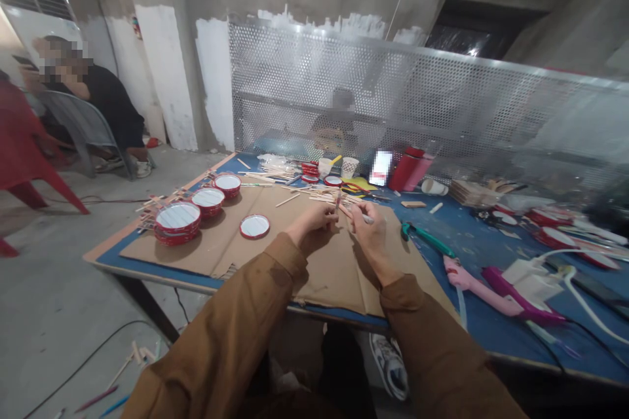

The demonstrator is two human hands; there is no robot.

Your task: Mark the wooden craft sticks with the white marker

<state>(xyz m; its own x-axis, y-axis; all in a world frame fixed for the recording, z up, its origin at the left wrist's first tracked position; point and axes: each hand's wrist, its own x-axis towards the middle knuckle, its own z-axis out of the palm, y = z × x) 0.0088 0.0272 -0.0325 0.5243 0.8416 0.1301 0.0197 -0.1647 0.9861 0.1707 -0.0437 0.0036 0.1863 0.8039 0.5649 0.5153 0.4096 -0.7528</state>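
Note:
Over the cardboard sheet (275, 200), my two hands are close together. My left hand (314, 226) is closed, pinching a short thin wooden stick (338, 201) that stands nearly upright. Just to its right, my right hand (369, 232) is closed around a slim pen-like tool (366, 218); its exact kind is too small to make out. The tool's front end points toward the stick, but I cannot tell whether they touch. A single round red-rimmed lid with a white face (255, 226) lies left of my left hand. Loose wooden sticks (327, 194) are scattered just beyond both hands.
Stacks of red-rimmed lids (177, 222) stand at the left. Green-handled pliers (427, 239), a pink glue gun (479, 288) and a power strip (528, 298) with cables lie right. A lit phone (380, 167), red bottle (407, 167) and paper cups stand behind. A person sits far left.

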